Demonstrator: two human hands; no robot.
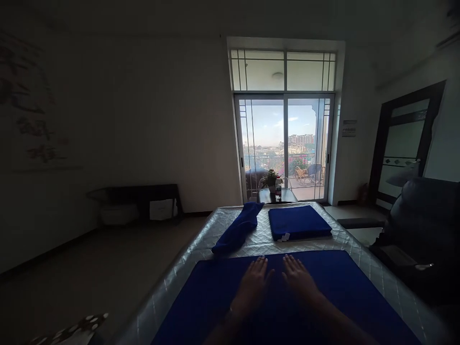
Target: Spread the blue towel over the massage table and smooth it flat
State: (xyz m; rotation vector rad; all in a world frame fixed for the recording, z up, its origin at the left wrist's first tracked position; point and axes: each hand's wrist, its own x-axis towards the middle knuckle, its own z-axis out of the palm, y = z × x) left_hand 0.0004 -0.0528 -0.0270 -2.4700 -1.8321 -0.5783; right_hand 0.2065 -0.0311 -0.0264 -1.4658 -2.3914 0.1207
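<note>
A large dark blue cloth lies spread flat over the near part of a table with a silvery quilted cover. My left hand rests palm down near the cloth's far edge, fingers stretched out. Beside it, a short gap to the right, my right hand lies flat in the same way. Beyond them sits a folded blue cloth with a small white tag. To its left is a crumpled blue cloth, bunched into a long shape.
A small dark table with a potted plant and a bottle stands past the far end, before a sliding glass door. At right is a black chair. A low dark shelf stands by the left wall.
</note>
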